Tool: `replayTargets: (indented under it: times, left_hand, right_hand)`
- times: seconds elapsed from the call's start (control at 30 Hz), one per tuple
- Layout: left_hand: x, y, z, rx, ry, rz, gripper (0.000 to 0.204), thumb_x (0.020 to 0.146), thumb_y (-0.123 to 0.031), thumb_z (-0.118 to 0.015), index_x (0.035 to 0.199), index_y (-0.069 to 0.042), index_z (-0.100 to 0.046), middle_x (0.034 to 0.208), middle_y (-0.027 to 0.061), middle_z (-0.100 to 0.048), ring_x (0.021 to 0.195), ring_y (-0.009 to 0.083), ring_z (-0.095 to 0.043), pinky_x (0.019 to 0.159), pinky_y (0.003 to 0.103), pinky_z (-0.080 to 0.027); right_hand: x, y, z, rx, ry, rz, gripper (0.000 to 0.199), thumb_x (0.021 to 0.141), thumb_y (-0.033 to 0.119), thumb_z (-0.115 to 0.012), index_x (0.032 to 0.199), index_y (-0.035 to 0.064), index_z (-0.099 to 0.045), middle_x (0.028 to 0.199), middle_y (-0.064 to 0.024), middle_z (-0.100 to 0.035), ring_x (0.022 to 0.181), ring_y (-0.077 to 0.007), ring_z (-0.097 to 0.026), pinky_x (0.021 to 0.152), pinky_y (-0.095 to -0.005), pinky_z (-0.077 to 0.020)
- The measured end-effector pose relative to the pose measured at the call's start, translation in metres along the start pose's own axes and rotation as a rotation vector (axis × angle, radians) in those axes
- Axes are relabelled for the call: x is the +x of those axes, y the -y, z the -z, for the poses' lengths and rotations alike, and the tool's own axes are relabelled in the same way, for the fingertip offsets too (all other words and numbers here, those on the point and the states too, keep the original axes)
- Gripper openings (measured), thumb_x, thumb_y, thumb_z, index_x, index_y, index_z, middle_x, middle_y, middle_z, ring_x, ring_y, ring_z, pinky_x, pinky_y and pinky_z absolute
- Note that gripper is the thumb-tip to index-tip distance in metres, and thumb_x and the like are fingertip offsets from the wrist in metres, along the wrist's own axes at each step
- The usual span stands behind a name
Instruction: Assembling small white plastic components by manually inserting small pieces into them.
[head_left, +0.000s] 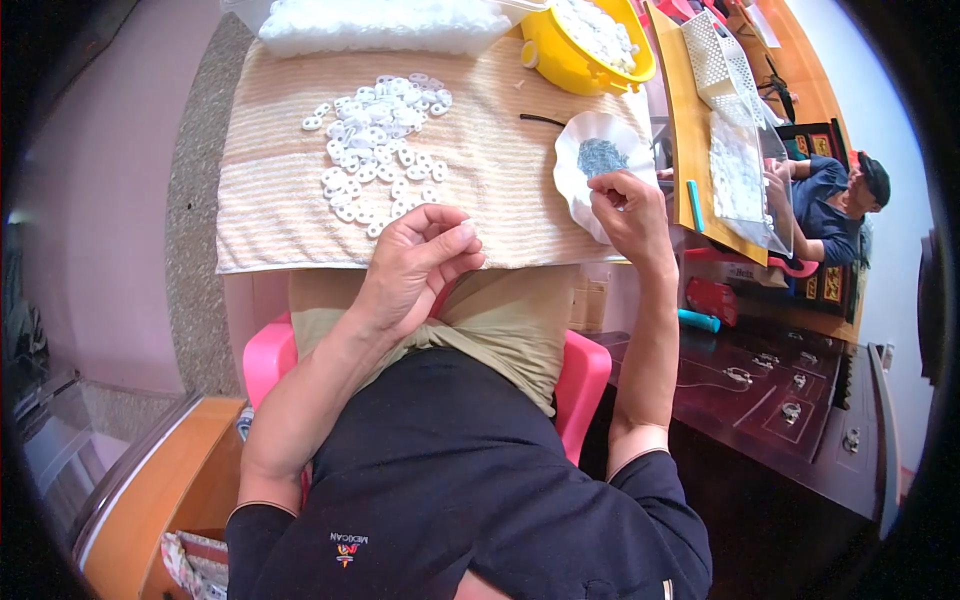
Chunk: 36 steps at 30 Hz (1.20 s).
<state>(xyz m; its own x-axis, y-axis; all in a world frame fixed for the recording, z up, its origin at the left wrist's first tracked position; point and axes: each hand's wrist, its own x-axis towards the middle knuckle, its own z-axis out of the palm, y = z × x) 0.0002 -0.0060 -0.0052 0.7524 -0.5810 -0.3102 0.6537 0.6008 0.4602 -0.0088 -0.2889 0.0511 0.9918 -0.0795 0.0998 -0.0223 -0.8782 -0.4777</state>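
Note:
My left hand (420,262) is closed in a pinch above the near edge of the towel, thumb against forefinger. A pale bit shows at its fingertips, too small to name. My right hand (632,218) pinches over the near side of a white scalloped dish (568,180); whatever its fingers hold is hidden. In that dish lies a heap of small grey-blue pieces (600,157), apparently metal. Beyond my left hand, many small white oval plastic pieces with two holes (375,135) are spread in a loose pile.
A striped beige towel (490,170) covers the table. At its far side stand a clear tub of white pieces (385,25) and a yellow basin (570,55). A thin black stick (541,119) lies beside the dish. To the right, another person (838,205) sits behind a clear bin (755,190).

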Motion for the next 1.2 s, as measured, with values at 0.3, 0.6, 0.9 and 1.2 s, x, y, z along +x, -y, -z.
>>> replayTargets:
  times: [0.3,0.6,0.9,1.2]
  left_hand:
    - [-0.001,0.000,-0.002,0.003,-0.011,0.000,0.013,0.088,-0.006,-0.065,0.100,-0.002,-0.060,0.086,0.0065,-0.065,0.077,0.0141,-0.065,0.074,0.026,-0.056]
    - [-0.002,0.001,-0.001,-0.003,-0.067,-0.003,0.016,0.089,-0.004,-0.063,0.105,-0.003,-0.063,0.091,0.0069,-0.066,0.081,0.0141,-0.066,0.075,0.028,-0.058]
    - [-0.002,0.003,-0.004,0.040,-0.082,-0.012,0.017,0.090,-0.006,-0.063,0.106,-0.001,-0.062,0.093,0.0072,-0.067,0.081,0.0124,-0.065,0.077,0.025,-0.056]
    - [-0.001,0.002,-0.005,0.059,-0.087,-0.015,0.015,0.090,-0.006,-0.063,0.105,-0.001,-0.062,0.093,0.0061,-0.066,0.081,0.0111,-0.065,0.077,0.025,-0.056]
  right_hand:
    - [-0.008,0.036,-0.027,0.731,0.139,-0.143,0.010,0.088,0.002,-0.065,0.096,-0.0033,-0.065,0.081,-0.0022,-0.063,0.072,-0.0079,-0.059,0.065,-0.0211,-0.0487]
    - [-0.013,0.058,-0.068,0.975,0.278,-0.051,0.013,0.088,0.000,-0.063,0.100,-0.0062,-0.063,0.094,-0.0090,-0.064,0.080,-0.0131,-0.063,0.072,-0.0260,-0.0536]
    - [-0.017,0.054,-0.079,1.013,0.297,0.020,0.012,0.088,0.001,-0.063,0.099,-0.0050,-0.064,0.096,-0.0101,-0.064,0.084,-0.0134,-0.062,0.077,-0.0258,-0.0509]
    - [-0.016,0.060,-0.078,0.996,0.292,0.019,0.010,0.088,0.000,-0.063,0.096,-0.0049,-0.064,0.095,-0.0099,-0.065,0.088,-0.0138,-0.061,0.079,-0.0253,-0.0483]
